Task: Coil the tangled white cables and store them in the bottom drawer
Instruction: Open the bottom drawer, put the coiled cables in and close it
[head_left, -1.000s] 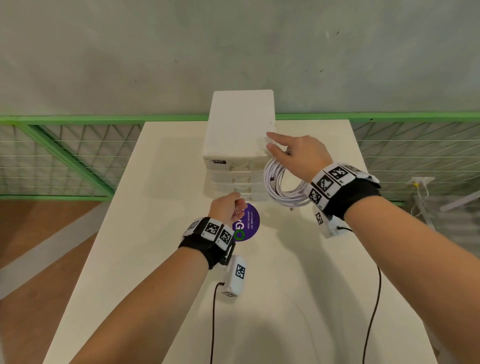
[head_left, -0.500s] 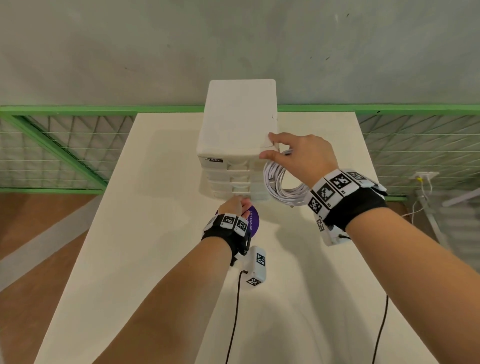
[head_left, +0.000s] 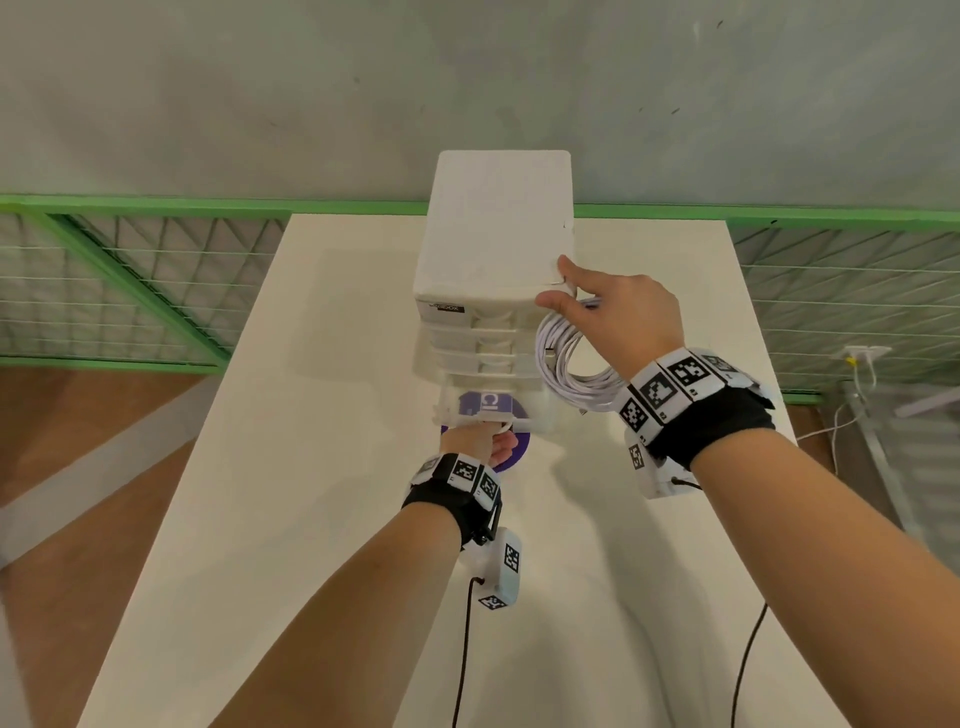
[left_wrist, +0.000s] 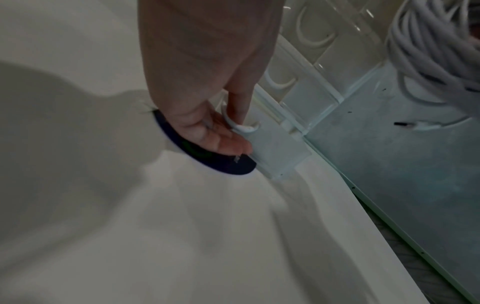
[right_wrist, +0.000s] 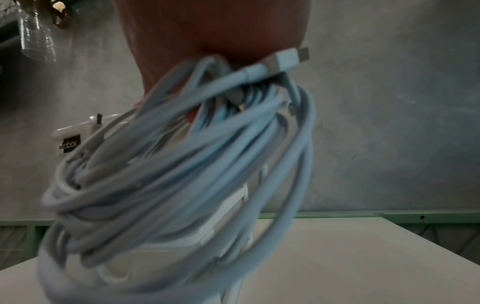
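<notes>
A white drawer unit (head_left: 496, 244) stands at the far middle of the table. Its clear bottom drawer (head_left: 493, 408) is pulled partly out. My left hand (head_left: 480, 441) hooks a finger through the drawer's white handle (left_wrist: 240, 125). My right hand (head_left: 618, 312) grips a coil of white cables (head_left: 571, 364) and rests its index finger and thumb on the unit's front right top corner. The coil (right_wrist: 182, 174) hangs from that hand beside the unit's right side, with a plug end (right_wrist: 288, 57) sticking out; it also shows at the left wrist view's top right (left_wrist: 436, 51).
A purple round sticker (head_left: 511, 447) lies on the white table (head_left: 311, 467) under the drawer's front and my left hand. A green wire fence (head_left: 130, 270) runs behind the table, against a grey wall. Black wrist cords (head_left: 462, 649) trail toward me.
My left hand reached the bottom drawer's handle and pulled the drawer partly out. The right hand stayed at the unit's corner with the coil.
</notes>
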